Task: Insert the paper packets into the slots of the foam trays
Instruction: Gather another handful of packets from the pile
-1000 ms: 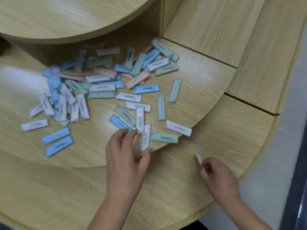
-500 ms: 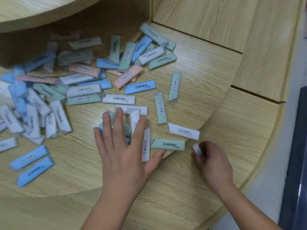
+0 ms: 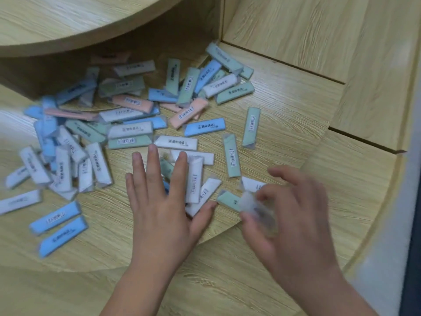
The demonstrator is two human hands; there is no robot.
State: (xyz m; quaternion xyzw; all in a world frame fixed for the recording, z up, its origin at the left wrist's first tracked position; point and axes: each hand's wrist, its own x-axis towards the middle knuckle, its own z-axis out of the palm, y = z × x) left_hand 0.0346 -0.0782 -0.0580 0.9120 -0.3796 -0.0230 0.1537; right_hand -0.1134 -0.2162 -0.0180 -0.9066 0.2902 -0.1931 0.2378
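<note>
Several paper packets [image 3: 129, 131] in white, blue, green and pink lie scattered on a round wooden shelf [image 3: 109, 252]. My left hand [image 3: 159, 208] lies flat with straight, spread fingers, pressing on a few packets; a white packet [image 3: 194, 179] shows beside its index finger. My right hand [image 3: 296, 224] is blurred by motion and pinches a small white packet [image 3: 251, 201] between thumb and fingers, just over a green packet [image 3: 227, 199]. No foam tray is in view.
A curved upper shelf [image 3: 68, 19] overhangs the back of the pile and shades it. Wooden panels [image 3: 307, 35] stand at the back right, and a lower stepped ledge [image 3: 348, 190] curves along the right side.
My left hand has flattened onto the packets with its fingers spread. My right hand has moved up and left with the white packet, to above the green packet.
</note>
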